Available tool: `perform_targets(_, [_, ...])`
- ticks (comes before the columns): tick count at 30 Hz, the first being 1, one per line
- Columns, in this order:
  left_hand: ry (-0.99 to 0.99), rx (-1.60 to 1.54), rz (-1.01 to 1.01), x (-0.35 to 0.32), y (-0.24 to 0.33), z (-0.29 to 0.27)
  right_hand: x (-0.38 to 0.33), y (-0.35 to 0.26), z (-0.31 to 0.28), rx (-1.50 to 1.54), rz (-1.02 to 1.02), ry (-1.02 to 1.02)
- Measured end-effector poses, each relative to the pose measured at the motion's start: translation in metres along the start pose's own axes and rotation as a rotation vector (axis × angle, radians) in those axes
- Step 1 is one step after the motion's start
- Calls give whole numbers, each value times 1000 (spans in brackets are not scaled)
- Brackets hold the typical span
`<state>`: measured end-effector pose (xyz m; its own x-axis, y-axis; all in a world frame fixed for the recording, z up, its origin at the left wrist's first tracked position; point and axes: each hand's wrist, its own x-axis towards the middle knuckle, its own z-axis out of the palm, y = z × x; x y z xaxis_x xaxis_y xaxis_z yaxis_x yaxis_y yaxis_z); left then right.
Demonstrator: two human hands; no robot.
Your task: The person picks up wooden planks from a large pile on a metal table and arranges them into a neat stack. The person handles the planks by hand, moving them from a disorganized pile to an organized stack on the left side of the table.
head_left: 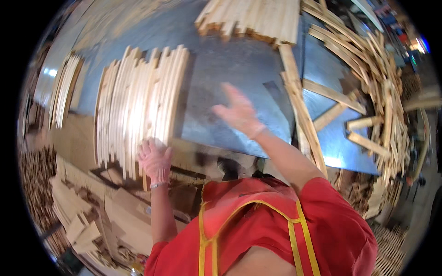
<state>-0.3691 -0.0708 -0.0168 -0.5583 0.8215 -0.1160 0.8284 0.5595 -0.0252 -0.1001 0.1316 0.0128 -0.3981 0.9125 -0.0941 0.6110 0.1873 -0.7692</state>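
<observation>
Red cloth with yellow trim (258,230), the person's own top, fills the lower middle of the view, and both bare forearms rise out of it toward a grey sheet-metal worktable (230,69).

Far left, a small bundle of pale wooden slats (64,89) lies on the table edge, with loose offcuts of pale wood (73,202) heaped below it. Next comes the main row of long pale wooden slats (138,103), laid side by side with their near ends roughly level at the table's front edge. The left hand (155,161), in a thin pink glove, presses against those near ends, fingers curled onto the wood, not wrapped around any single slat. It looks as if this row is already gathered and is being squared up.

Further right, the right hand (237,112) hovers over bare metal, fingers spread apart, holding nothing. Beyond it a stack of cut slats (253,18) sits at the far edge, and a tangled pile of rough wooden strips (368,78) on the right appears unsorted, so much seems left.
</observation>
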Motion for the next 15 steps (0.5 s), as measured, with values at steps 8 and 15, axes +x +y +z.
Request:
perform_targets(8, [15,-268,525,-52,157,13,-164,191,-192,-405,617,-15])
perform_targets(15, [-1209,-1816,165,-75,309,35,-82,157,-203,218,349,-14])
